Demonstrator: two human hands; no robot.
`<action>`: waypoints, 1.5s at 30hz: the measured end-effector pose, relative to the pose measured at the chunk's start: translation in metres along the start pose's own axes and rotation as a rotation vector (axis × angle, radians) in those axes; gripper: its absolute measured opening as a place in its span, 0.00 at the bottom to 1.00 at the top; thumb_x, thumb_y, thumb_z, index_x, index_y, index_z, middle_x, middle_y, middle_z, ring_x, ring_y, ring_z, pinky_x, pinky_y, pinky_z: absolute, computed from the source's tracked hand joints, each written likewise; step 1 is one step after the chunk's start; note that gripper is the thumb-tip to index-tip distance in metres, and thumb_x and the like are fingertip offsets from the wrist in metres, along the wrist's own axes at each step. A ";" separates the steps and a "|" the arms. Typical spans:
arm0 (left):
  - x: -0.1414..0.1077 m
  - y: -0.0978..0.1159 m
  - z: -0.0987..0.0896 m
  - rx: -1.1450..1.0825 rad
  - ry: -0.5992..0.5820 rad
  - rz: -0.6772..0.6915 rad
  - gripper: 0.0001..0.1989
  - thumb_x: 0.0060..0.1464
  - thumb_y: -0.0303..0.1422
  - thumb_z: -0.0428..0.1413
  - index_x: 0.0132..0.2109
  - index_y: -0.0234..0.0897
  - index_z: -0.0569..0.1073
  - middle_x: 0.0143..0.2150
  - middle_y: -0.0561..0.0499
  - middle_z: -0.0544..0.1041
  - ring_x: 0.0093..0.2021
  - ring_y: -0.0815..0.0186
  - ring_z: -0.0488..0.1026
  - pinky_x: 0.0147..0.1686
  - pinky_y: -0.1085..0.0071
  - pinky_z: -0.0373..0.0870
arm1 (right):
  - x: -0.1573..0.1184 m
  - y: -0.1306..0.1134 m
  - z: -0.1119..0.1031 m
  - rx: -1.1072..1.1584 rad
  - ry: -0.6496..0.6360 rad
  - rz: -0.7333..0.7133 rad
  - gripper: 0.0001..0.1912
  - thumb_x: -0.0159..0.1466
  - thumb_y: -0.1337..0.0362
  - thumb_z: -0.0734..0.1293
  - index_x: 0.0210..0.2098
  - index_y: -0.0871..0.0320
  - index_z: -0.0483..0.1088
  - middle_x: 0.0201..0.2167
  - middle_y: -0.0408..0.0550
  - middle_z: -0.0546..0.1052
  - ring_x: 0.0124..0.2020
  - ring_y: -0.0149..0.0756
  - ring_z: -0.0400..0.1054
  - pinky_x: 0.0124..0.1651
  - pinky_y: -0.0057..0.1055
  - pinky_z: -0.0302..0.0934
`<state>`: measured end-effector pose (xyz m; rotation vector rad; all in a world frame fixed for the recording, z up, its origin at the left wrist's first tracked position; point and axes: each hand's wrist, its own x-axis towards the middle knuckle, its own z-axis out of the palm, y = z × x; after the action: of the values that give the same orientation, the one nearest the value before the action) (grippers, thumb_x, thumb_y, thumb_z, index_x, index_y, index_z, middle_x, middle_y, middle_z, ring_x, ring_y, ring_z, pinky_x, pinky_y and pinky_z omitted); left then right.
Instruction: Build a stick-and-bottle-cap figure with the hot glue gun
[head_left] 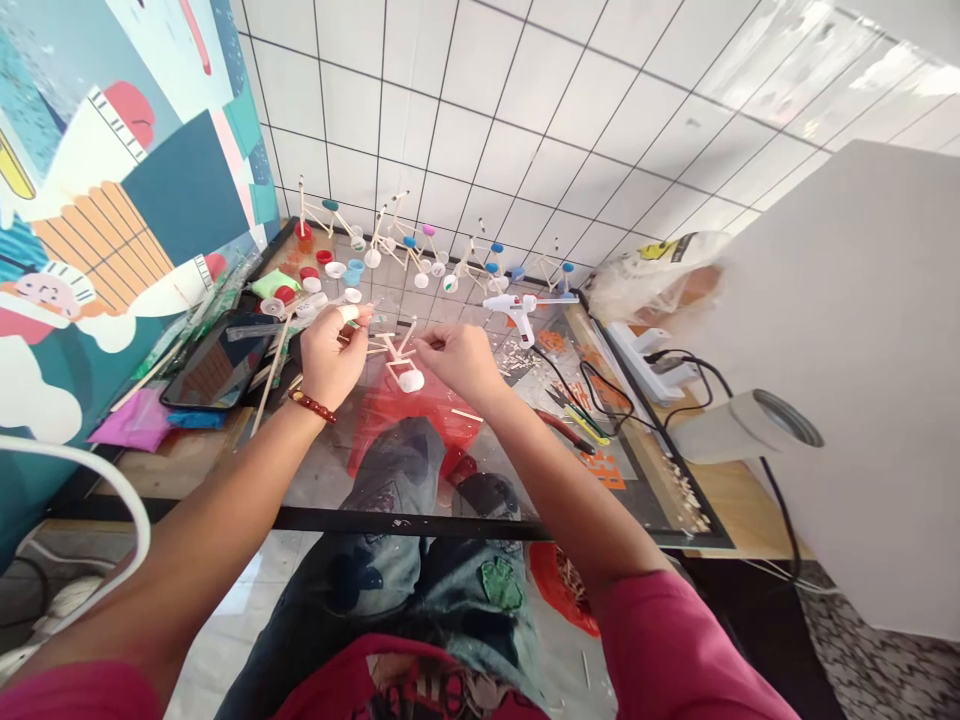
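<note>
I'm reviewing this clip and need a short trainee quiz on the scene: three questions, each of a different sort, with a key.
1. Multiple choice: From the wearer's viewpoint, where is the white glue gun?
A) Left of the small stick frame
B) Right of the small stick frame
C) In the left hand

2. True or false: A beaded bracelet circles the wrist of the left hand.

3. Fill in the colour: The cap at the near end of the small stick frame is ____.

Key: 1 B; 2 true; 3 white.
</note>
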<state>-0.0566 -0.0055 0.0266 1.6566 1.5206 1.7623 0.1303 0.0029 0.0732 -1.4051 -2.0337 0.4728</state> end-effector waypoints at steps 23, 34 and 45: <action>-0.014 0.016 0.010 -0.536 -0.415 -0.370 0.18 0.38 0.36 0.73 0.38 0.35 0.83 0.37 0.48 0.81 0.40 0.59 0.77 0.47 0.62 0.73 | -0.027 0.050 -0.018 1.042 -0.004 0.486 0.19 0.54 0.50 0.79 0.26 0.59 0.75 0.24 0.45 0.80 0.24 0.27 0.73 0.28 0.23 0.69; -0.028 0.033 0.024 -0.723 -0.383 -0.537 0.14 0.40 0.32 0.69 0.36 0.36 0.77 0.36 0.51 0.80 0.39 0.62 0.78 0.45 0.64 0.76 | -0.028 0.056 -0.020 1.193 0.043 0.556 0.25 0.53 0.42 0.77 0.28 0.58 0.70 0.23 0.41 0.75 0.22 0.25 0.66 0.24 0.22 0.62; -0.018 0.026 0.019 -1.042 -0.300 -0.972 0.07 0.48 0.28 0.60 0.37 0.32 0.77 0.35 0.47 0.80 0.36 0.62 0.79 0.37 0.65 0.79 | -0.032 0.062 -0.022 1.107 0.195 0.421 0.24 0.48 0.44 0.78 0.28 0.58 0.72 0.21 0.36 0.70 0.20 0.21 0.59 0.22 0.21 0.53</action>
<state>-0.0238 -0.0210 0.0333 0.4650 0.7467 1.2477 0.1970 -0.0050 0.0434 -1.0516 -0.9596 1.3177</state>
